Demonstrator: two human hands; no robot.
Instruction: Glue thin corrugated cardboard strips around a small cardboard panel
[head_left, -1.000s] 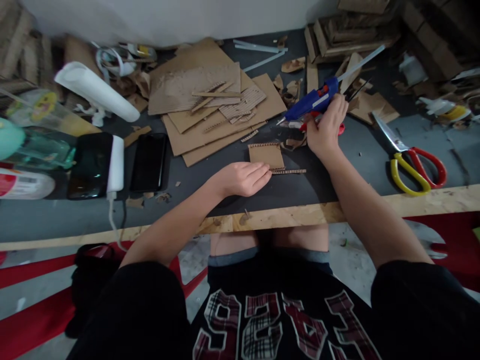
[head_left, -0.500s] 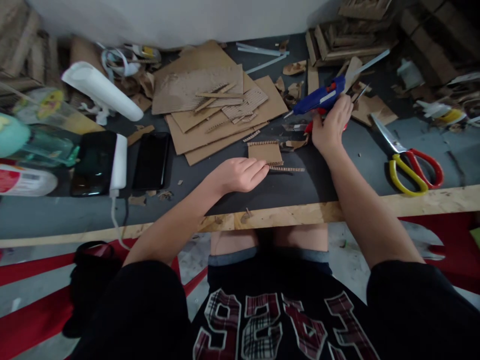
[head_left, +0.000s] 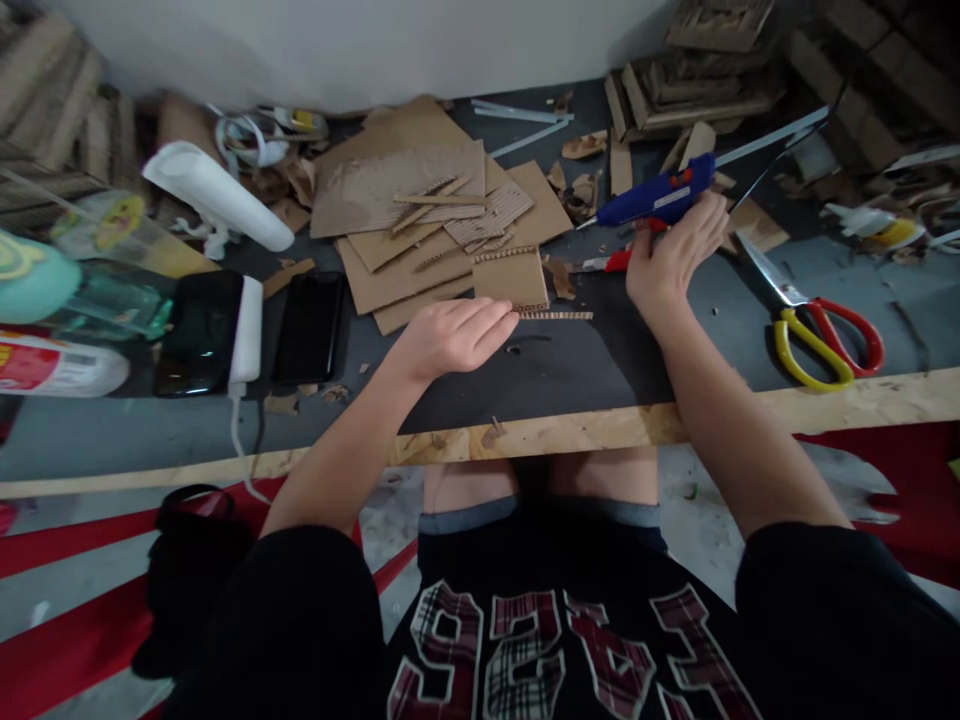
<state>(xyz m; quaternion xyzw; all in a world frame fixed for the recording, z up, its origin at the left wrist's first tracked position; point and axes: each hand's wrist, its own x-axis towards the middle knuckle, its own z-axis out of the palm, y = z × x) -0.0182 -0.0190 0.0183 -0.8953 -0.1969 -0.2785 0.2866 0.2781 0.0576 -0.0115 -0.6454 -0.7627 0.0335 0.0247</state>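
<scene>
My left hand (head_left: 459, 333) is closed at the lower left edge of a small cardboard piece (head_left: 510, 280) with corrugated strips along two edges. A longer corrugated strip (head_left: 559, 316) sticks out to the right from its fingertips. My right hand (head_left: 679, 245) is around the handle of a blue hot glue gun (head_left: 652, 200), whose nozzle points left; the palm hides the handle. A clear glue stick (head_left: 769, 138) extends from the gun's back. Below the gun lies a red utility knife (head_left: 616, 262), partly covered by the right hand.
Stacked cardboard sheets (head_left: 375, 195) with loose strips lie behind the left hand. Scissors (head_left: 825, 335) with red and yellow handles rest on the right. On the left are a black phone (head_left: 308, 327), a white cable and bottles. Glue sticks (head_left: 521, 110) and cardboard scraps lie farther back.
My left hand has moved slightly left and away from me with the cardboard piece and strip. The glue gun has shifted a little right along with my right hand.
</scene>
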